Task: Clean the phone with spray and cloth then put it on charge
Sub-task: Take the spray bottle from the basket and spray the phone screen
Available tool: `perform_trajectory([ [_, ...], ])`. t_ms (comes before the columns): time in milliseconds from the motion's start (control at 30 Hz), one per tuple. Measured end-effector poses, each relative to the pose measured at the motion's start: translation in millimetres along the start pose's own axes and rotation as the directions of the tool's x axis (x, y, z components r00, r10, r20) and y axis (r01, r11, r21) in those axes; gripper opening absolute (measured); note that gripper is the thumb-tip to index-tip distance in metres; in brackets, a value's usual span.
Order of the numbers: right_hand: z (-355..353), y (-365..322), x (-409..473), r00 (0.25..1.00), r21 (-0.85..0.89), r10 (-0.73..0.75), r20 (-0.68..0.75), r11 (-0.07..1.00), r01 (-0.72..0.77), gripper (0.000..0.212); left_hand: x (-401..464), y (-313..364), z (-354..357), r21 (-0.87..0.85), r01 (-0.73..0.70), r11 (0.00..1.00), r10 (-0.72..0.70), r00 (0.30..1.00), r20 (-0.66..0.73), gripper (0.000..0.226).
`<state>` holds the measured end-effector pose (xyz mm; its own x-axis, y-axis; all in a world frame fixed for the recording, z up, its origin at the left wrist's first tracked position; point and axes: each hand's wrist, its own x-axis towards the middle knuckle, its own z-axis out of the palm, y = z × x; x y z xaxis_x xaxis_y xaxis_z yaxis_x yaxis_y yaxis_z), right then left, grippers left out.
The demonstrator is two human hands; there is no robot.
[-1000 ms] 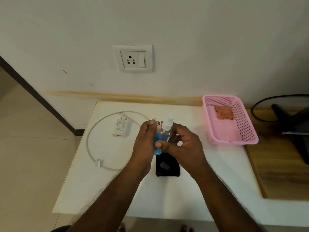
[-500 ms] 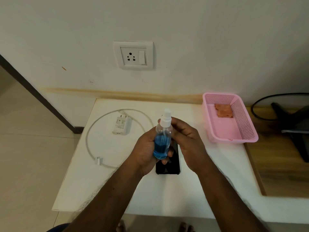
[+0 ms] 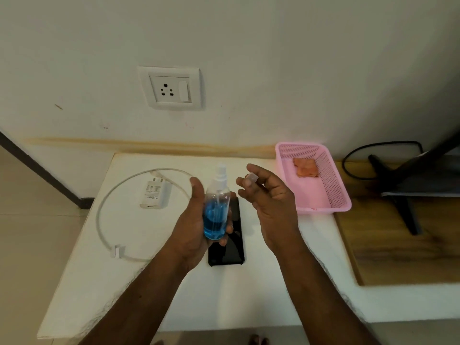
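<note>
Both forearms are showing bare from the bottom edge up to the wrists, with no sleeve reaching into view. The left hand and the right hand are wearing nothing: no glove, ring, watch or band is showing on either.

An off-white wall carries a white socket plate above the white worktop. Pale floor tiles lie beyond its left edge; a wooden surface adjoins its right edge.
</note>
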<state>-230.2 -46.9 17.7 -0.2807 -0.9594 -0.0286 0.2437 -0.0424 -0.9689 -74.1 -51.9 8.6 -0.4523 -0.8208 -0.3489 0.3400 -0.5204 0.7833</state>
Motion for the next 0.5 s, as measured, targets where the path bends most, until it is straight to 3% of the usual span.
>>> perform_trajectory([
  [100, -17, -12, 6, 0.996, 0.024, -0.017, -0.084, 1.0, 0.02, 0.036, -1, 1, -2, -0.02, -0.099, 0.995, 0.1, 0.993, 0.065, 0.091],
  [167, -39, -22, 13, 0.979, -0.255, -0.084, -0.188, 0.966, 0.034, 0.036, -2, 4, -2, -0.002, -0.142, 0.99, 0.141, 0.986, 0.088, 0.08],
  [267, -82, -40, 32, 0.939, -0.699, -0.168, -0.301, 0.709, -0.097, 0.029, -1, 3, 0, 0.079, -0.151, 0.985, 0.146, 0.987, 0.06, 0.049],
  [367, -110, -48, 54, 0.961, -0.896, -0.093, -0.26, 0.394, -0.205, 0.02, 0, -2, -3, 0.129, -0.161, 0.979, 0.153, 0.986, 0.072, 0.04],
  [433, -120, -42, 69, 0.982, -0.964, -0.003, -0.189, 0.189, -0.185, 0.026, 0, -4, -5, 0.169, -0.18, 0.969, 0.171, 0.983, 0.067, 0.034],
  [500, -123, -32, 81, 0.984, -0.987, 0.097, -0.152, 0.044, -0.157, 0.031, 0, -4, -6, 0.198, -0.189, 0.962, 0.184, 0.982, 0.042, 0.045],
])
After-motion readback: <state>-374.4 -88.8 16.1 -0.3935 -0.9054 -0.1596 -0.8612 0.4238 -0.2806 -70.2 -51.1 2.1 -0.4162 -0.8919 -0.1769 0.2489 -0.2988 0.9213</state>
